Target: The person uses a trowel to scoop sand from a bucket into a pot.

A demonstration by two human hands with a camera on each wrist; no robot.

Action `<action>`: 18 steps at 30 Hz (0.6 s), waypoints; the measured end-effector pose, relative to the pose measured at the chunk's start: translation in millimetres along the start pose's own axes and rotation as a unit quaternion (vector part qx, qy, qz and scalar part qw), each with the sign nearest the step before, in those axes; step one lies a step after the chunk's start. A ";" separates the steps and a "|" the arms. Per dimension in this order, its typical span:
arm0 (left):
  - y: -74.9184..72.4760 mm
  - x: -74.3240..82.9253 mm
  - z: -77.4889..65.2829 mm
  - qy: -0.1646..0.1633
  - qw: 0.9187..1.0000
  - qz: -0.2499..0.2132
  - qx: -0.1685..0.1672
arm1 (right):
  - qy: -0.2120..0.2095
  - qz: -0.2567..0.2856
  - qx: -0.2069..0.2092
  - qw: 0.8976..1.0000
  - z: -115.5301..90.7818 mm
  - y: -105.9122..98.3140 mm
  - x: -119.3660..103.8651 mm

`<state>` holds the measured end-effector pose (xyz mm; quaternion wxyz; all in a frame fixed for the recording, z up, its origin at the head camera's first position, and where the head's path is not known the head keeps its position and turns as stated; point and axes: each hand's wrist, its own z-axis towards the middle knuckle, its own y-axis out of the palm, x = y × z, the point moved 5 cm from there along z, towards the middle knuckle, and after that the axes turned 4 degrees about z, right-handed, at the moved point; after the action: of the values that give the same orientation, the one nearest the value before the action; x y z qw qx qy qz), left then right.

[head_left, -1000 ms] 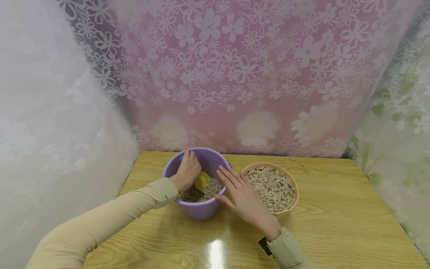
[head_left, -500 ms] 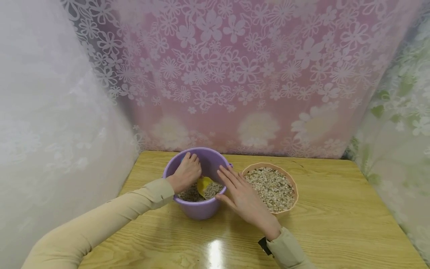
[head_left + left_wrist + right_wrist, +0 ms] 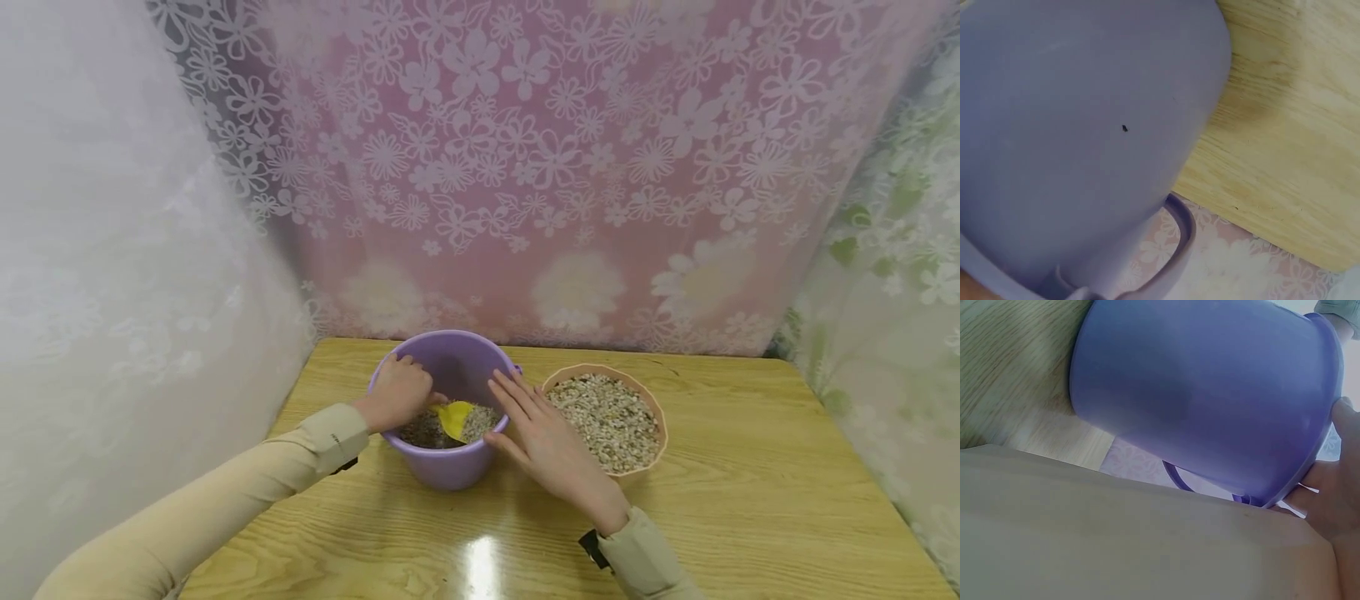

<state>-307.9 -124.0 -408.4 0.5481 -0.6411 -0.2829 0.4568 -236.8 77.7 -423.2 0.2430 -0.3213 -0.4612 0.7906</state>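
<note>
Left hand (image 3: 399, 392) is reaching inside the purple bucket (image 3: 450, 473), fingers curling round a yellow scoop (image 3: 454, 420) — handle hidden. Scoop is sitting amid grainy material (image 3: 482, 423) in the bucket. Right hand (image 3: 553, 454) is touching the right rim, fingers straight, gripping nothing — beyond, an orange bowl (image 3: 663, 432) of grains (image 3: 607, 423) is standing on the wooden table (image 3: 757, 475).

You are in a small screened-off space, building type unclear: wood-grain table (image 3: 750, 500) near, pink floral curtain (image 3: 480, 150) far, whitish curtain (image 3: 120, 250) left, leaf-patterned curtain (image 3: 892, 283) right.
</note>
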 end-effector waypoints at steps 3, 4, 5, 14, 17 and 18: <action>-0.9 -2.2 -0.8 -0.007 1.000 -0.004 -0.005 | 0.003 0.002 0.000 1.000 -0.6 -0.2 -0.2; -0.9 -3.5 -1.1 -0.009 1.000 -0.006 -0.005 | 0.002 0.003 0.001 1.000 -0.4 -0.4 -0.8; -1.1 -4.6 -1.5 -0.009 1.000 -0.011 -0.002 | 0.002 0.003 0.001 1.000 -0.1 -0.4 -1.3; -15.3 -15.6 -8.7 -0.023 0.998 -0.054 0.021 | 0.008 0.002 0.002 1.000 -1.5 0.0 -1.5; -17.4 -19.7 -12.1 -0.030 0.997 -0.073 0.016 | 0.008 0.001 0.001 1.000 -1.6 0.0 -1.4; -18.8 -21.0 -13.3 -0.033 0.996 -0.078 0.022 | 0.007 0.001 0.002 1.000 -1.6 -0.1 -1.6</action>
<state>-302.3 -143.5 -384.8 0.5863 -0.5898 -0.3395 0.4395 -234.5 77.5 -423.2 0.2462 -0.3269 -0.4579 0.7892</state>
